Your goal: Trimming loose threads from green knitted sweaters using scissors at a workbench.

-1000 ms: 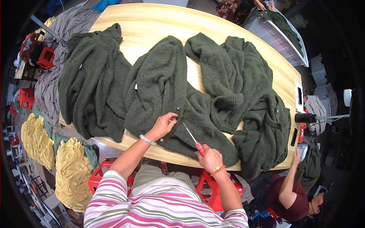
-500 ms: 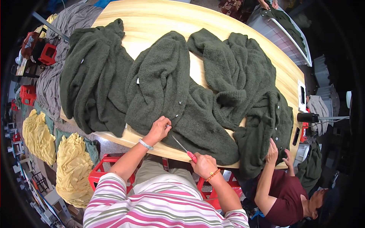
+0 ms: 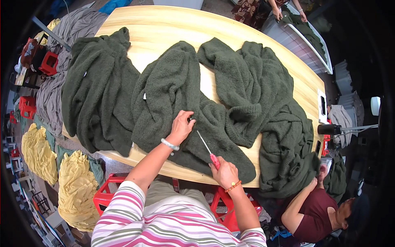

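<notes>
In front of me lies a fuzzy dark green knitted garment (image 3: 164, 88), rumpled over the near middle of the table. My left hand (image 3: 182, 125) is closed, thumb and fingers pinching a small dark button (image 3: 190, 119) at the garment's edge. Another button shows below my wrist. Held in my right hand (image 3: 226, 175) is a tool with a pink handle and a slim straight metal shaft (image 3: 203, 141). Its tip points up and left over the knit, a little apart from my left hand. The exact kind of tool is unclear.
Similar green garments lie at left (image 3: 96, 94) and right (image 3: 255, 82) on the wooden table (image 3: 164, 20). A co-worker (image 3: 314, 212) handles one at the right edge. Beyond, someone's hands reach into a white bin (image 3: 288, 39). Yellow fabric piles (image 3: 39, 152) and red stools (image 3: 105, 197) stand around.
My left hand has moved up and right along the garment's edge to another button. The tool has moved slightly right with my right hand. The co-worker's hands have shifted lower, gathering their garment.
</notes>
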### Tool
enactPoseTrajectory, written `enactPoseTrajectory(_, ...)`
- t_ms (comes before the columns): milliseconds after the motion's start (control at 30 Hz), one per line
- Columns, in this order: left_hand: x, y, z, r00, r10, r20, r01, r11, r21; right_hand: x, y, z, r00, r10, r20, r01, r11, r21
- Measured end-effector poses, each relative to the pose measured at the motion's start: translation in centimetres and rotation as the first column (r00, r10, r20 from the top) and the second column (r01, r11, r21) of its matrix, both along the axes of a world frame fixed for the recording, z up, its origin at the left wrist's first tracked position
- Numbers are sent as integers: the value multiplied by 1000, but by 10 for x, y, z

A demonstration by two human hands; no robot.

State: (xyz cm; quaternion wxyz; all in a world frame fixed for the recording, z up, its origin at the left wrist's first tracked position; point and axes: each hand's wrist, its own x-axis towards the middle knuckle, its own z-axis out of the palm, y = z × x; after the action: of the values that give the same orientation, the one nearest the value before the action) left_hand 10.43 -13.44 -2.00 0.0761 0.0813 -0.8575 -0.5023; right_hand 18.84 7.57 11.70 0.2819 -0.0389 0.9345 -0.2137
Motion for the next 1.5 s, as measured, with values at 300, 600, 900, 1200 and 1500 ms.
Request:
enactPoseTrajectory(300, 2, 5, -35, 998, -31, -58, 34, 998, 52, -39, -21, -11, 999, 32, 3, -32, 998, 56)
enactPoseTrajectory(600, 5, 2, -36, 997, -32, -67, 34, 999, 22, -55, -23, -15, 996, 82, 25, -84, 987, 135)
enactPoseTrajectory(900, 0, 7, -25, 999, -48, -6, 48, 999, 12, -49, -13, -10, 994, 80, 71, -89, 987, 131)
enactPoseTrajectory(1200, 2, -14, -24, 992, -128, -1, 125, 967, 224, -32, -12, -2, 992, 121, 19, -122, 992, 35)
enactPoseTrajectory(1500, 117, -33, 3, 985, -166, 53, 172, 975, -143, 16, 13, -3, 980, 192, 59, -190, 981, -33)
